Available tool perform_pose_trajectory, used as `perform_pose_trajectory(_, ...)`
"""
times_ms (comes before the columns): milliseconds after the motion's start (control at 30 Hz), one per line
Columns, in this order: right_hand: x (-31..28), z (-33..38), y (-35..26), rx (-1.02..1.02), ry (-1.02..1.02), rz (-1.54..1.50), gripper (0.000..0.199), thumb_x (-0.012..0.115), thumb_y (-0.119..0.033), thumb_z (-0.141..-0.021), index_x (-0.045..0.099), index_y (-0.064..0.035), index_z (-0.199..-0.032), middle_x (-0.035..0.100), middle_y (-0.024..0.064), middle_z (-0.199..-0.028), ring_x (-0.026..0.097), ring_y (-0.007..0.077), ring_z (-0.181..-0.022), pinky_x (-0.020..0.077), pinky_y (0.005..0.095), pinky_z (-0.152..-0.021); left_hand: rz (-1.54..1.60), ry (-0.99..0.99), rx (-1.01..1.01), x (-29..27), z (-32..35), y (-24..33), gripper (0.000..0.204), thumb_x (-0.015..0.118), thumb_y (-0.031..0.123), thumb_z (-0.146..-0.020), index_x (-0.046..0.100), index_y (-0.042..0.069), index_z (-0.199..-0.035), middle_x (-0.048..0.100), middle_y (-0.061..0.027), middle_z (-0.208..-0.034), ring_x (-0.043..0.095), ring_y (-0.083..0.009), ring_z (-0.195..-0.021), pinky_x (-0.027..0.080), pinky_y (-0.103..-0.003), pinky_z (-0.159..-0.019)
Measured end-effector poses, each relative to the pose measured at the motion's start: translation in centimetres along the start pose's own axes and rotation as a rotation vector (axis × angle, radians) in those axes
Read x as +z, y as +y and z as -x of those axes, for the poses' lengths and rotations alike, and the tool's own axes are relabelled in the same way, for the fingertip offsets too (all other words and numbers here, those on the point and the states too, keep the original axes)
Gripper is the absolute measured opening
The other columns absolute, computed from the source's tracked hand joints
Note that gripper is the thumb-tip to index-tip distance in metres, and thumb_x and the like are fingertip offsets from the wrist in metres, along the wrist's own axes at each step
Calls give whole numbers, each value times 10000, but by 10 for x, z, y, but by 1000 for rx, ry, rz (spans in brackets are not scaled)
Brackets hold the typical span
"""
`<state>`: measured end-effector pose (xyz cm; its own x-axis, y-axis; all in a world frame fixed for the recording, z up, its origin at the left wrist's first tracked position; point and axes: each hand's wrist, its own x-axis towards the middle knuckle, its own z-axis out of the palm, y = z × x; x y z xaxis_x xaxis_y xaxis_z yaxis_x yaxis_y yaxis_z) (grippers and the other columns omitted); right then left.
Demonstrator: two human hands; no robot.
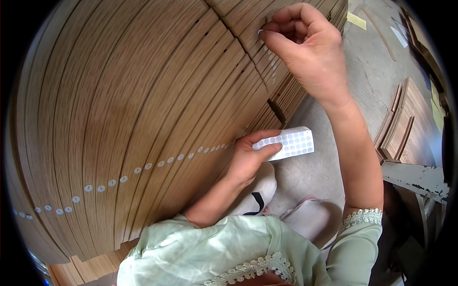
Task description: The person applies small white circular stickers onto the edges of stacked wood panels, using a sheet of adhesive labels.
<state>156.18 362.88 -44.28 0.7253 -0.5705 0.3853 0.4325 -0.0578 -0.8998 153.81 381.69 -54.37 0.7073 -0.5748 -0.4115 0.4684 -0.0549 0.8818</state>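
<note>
My left hand (250, 155) grips a white sheet of round stickers (291, 142), its thumb lying across the face. Raised at the upper right, my right hand (305, 43) pinches a small white round sticker (261, 33) between thumb and index finger. The fingertips are close to the edges of a large stack of wood-grain boards (133, 95); I cannot tell whether the sticker touches them. A row of white round stickers (138, 170) with dark marks runs along the board edges. Another short row of stickers (272, 59) sits just below my right fingers.
Grey concrete floor (324, 128) lies right of the stack. More wooden panels (400, 128) lean at the right, near a chipped white metal frame (415, 178). A yellow paper piece (357, 21) rests on the floor at the top right. Small dark slots mark some board edges.
</note>
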Motion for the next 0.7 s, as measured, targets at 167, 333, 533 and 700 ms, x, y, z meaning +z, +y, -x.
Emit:
perform_pose_trajectory(167, -18, -3, -14, -149, 44, 582, 170, 696, -42, -728, 568, 1, -832, 610, 50, -744, 580, 104, -706, 477, 237, -620, -38, 44, 20, 3, 3, 2, 326, 700, 9, -749, 626, -13, -1065, 650, -93, -989, 610, -154, -886, 485, -283, -818)
perform_pose_trajectory(333, -69, 37, 16, -77, -497, 507, 101, 669, -123, -755, 632, -34, -788, 607, 34, -740, 551, 136, -672, 434, 273, -584, -51, 81, 124, 4, 6, 6, 324, 718, 34, -742, 638, 0, -1055, 636, -69, -976, 598, -134, -875, 491, -257, -782)
perform_pose_trajectory(533, -89, 101, 25, -236, -523, 792, 87, 631, -25, -707, 621, -38, -792, 566, 55, -800, 530, 247, -785, 470, 335, -634, -71, 34, 122, 7, 6, 5, 280, 683, 32, -777, 643, 11, -1054, 640, -66, -1004, 595, -122, -894, 484, -256, -801)
perform_pose_trajectory(700, -83, 109, 24, -369, -516, 990, 90, 612, 2, -647, 567, -32, -717, 526, 65, -750, 510, 238, -740, 464, 346, -623, -71, 42, 94, 6, 4, 1, 291, 694, 33, -765, 646, 13, -1051, 641, -64, -1000, 595, -122, -892, 482, -252, -798)
